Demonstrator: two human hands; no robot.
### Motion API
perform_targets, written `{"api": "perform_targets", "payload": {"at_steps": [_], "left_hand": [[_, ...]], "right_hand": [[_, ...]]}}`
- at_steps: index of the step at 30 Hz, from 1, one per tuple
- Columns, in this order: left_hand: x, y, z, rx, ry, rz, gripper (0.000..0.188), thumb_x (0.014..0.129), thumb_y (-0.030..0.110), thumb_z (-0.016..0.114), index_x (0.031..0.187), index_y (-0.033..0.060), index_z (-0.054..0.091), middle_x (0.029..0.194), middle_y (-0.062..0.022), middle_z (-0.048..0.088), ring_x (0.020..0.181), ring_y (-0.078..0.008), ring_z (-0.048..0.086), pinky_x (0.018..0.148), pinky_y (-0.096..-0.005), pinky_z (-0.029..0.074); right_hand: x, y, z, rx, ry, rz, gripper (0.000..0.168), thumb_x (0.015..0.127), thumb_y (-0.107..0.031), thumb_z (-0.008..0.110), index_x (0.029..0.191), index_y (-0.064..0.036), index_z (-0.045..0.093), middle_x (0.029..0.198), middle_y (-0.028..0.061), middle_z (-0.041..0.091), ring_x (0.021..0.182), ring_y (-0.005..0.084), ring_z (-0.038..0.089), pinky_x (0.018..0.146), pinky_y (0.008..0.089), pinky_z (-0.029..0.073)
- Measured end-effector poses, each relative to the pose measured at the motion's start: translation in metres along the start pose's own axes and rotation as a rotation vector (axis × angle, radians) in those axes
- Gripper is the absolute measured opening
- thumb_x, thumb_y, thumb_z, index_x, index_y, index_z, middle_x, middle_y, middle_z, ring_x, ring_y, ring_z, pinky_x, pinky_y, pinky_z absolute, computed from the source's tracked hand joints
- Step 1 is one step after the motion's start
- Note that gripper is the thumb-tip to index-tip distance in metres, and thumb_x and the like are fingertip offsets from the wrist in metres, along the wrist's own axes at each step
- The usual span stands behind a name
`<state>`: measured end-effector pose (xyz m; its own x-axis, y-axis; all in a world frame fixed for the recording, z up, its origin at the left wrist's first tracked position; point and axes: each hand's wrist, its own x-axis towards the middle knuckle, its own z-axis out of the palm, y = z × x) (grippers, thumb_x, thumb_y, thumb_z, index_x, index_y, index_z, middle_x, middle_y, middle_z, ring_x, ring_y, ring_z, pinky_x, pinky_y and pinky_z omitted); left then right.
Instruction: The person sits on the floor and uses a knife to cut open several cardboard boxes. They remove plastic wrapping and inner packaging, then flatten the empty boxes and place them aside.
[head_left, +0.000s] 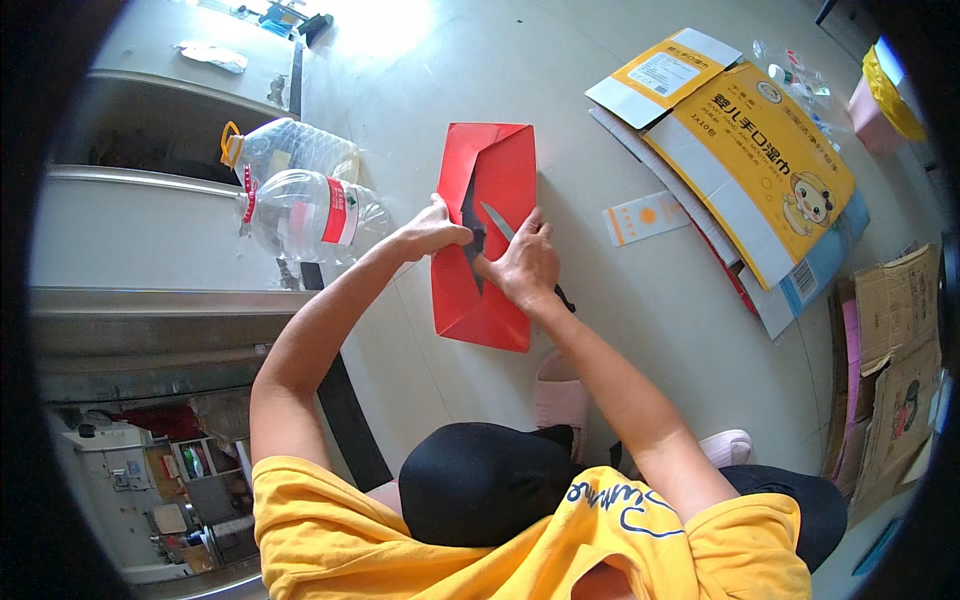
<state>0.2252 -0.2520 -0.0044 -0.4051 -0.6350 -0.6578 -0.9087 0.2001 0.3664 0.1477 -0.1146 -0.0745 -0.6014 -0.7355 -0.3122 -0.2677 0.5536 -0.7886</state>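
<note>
Before me is a long red paperboard box (506, 172), with a dark slit running along its upper face where the panels part. My left hand (433, 231) grips the left edge of that opening, its thumb at the gap. On the right side my right hand (523, 259) holds a knife (497, 221); its blade points up and left over the red board, and part of a black handle shows below the hand. The right thumb presses at the slit too. What lies inside the box is dark and cannot be made out.
Two large clear plastic bottles (300, 214) lie at the left, by a cabinet. Flattened yellow cartons (757, 165) lie on the floor at the right, near a white-and-orange card (637, 219). Brown cardboard (892, 375) stands at the far right, below a pink bin (874, 112). Pink slippers (561, 397) are near my knees.
</note>
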Motion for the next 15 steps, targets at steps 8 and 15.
{"api": "perform_targets", "payload": {"at_steps": [8,15], "left_hand": [[0.017,-0.010,0.010,0.172,0.241,0.041,0.054,0.061,0.017,0.060,0.104,-0.0140,0.046,0.091,-0.0256,0.059,0.087,-0.0310,0.059,0.073,-0.0347,0.047],[0.036,-0.054,-0.016,-0.027,0.048,0.072,0.034,0.061,0.005,0.054,0.094,0.0068,0.063,0.067,0.0039,0.054,0.055,-0.0055,0.046,0.047,-0.0216,0.034]], "right_hand": [[-0.016,-0.006,0.017,0.043,0.238,-0.070,0.105,0.055,-0.043,0.075,0.126,0.010,0.020,0.109,0.0244,0.045,0.093,0.0349,0.057,0.075,0.0386,0.052],[-0.016,-0.017,0.004,0.050,0.008,0.010,0.095,0.054,-0.035,0.077,0.120,0.009,0.024,0.106,0.0226,0.044,0.094,0.0334,0.056,0.077,0.0363,0.052]]}}
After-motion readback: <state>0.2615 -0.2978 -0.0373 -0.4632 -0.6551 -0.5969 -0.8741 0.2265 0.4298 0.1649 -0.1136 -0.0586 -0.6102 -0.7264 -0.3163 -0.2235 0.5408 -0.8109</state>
